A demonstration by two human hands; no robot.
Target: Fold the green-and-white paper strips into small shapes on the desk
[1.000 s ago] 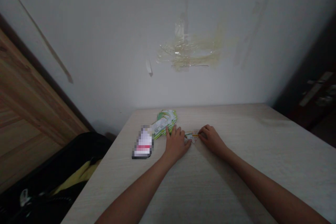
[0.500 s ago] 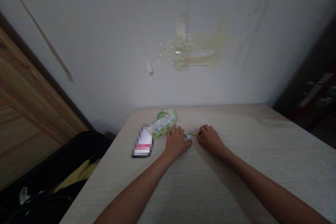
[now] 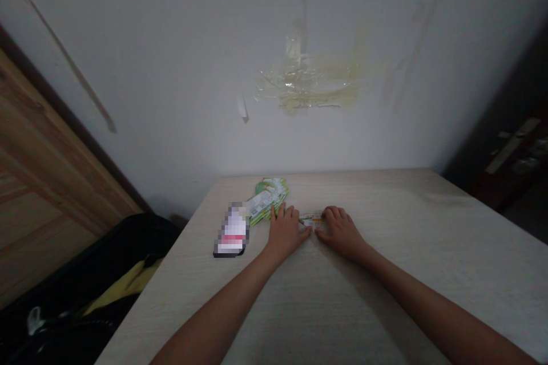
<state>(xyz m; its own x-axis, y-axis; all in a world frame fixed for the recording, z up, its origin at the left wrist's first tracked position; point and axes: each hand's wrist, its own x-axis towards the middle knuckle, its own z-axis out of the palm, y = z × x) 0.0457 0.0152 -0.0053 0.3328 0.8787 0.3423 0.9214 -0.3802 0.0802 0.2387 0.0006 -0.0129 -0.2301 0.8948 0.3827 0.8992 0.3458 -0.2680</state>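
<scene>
A small printed paper piece (image 3: 311,221), white with orange and green marks, lies flat on the table between my hands. My left hand (image 3: 284,229) rests on its left end, fingers bent over it and thumb at its near edge. On the right end, the curled fingers and thumb of my right hand (image 3: 341,229) grip it. Both ends are hidden under the fingers. Just beyond my left hand is a loose pile of green-and-white printed papers (image 3: 266,199), its near edge close to my fingertips.
A phone (image 3: 231,231) with a blurred screen lies left of my left hand on the pale wooden table (image 3: 411,274). A wall (image 3: 192,68) with peeling tape rises behind the table. Dark bags and a yellow cloth (image 3: 117,288) sit below the left edge.
My right thumb has moved left and toward me along the paper's near edge, and the right fingers have shifted slightly. My left hand stays almost in place.
</scene>
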